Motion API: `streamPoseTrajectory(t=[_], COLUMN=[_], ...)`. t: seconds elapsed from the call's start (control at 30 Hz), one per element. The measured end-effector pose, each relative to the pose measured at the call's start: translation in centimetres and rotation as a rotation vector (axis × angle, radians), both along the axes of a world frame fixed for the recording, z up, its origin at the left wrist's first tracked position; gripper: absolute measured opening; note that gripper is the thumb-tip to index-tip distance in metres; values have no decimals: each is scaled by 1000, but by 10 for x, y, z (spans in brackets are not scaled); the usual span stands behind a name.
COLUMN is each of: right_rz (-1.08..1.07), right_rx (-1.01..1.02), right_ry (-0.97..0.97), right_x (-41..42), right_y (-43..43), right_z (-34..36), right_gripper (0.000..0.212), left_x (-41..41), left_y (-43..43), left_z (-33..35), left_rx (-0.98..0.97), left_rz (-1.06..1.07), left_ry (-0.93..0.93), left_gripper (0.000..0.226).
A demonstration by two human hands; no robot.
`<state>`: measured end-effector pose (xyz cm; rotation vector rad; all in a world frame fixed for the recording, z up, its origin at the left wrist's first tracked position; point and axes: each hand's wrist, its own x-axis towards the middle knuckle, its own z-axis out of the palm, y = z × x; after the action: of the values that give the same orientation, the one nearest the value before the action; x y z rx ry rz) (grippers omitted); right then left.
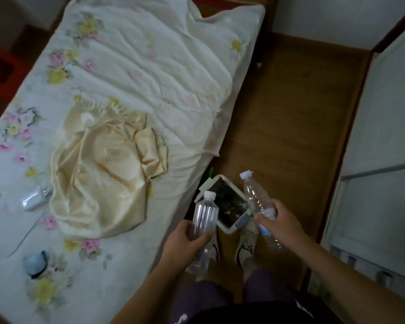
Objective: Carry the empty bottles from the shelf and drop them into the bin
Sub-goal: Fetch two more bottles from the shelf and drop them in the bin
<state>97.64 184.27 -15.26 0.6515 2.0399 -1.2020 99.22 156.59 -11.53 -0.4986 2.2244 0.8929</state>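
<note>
My left hand (185, 244) grips a clear plastic bottle (204, 216) with a white cap, held upright just left of the bin. My right hand (278, 220) holds a second clear bottle (255, 195), white-capped with a blue label, tilted with its cap up over the bin's right edge. The small white square bin (229, 229) stands on the wooden floor between the bed and my feet, open, with dark contents inside. Both bottles look empty.
A bed (131, 73) with a floral sheet fills the left, with a crumpled cream cloth (103, 174), a white charger with cable (33, 199) and a small blue object (35, 264) on it. White cabinets (384, 141) line the right. My shoes (246, 239) stand behind the bin.
</note>
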Motion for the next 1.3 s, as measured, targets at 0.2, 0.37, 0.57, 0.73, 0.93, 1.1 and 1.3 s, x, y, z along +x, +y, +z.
streamPoseTrajectory(t=[0.2, 0.37, 0.57, 0.73, 0.93, 1.1, 1.3], right_rz=[44, 0, -86, -226, -246, -170, 18], right_rx=[10, -15, -6, 8, 12, 32, 120], right_ry=[-135, -244, -273, -283, -211, -223, -193], right_x=[-10, -7, -17, -20, -13, -4, 7], right_y=[-13, -27, -48, -60, -67, -65, -62], right_z=[-82, -180, -254, -277, -282, -280, -284], right_gripper=[41, 50, 55, 56, 60, 66, 54], left_x=[-15, -33, -44, -35, -13, -10, -16], left_y=[16, 19, 18, 17, 16, 1, -29], left_z=[-105, -213, -292, -317, -323, -322, -316], left_rx=[124, 188, 269, 312, 201, 124, 56], left_rz=[96, 184, 398, 475, 196, 14, -19], left_ry=[-261, -443, -583, -490, -445, -421, -338], left_gripper=[41, 45, 44, 36, 34, 28, 24])
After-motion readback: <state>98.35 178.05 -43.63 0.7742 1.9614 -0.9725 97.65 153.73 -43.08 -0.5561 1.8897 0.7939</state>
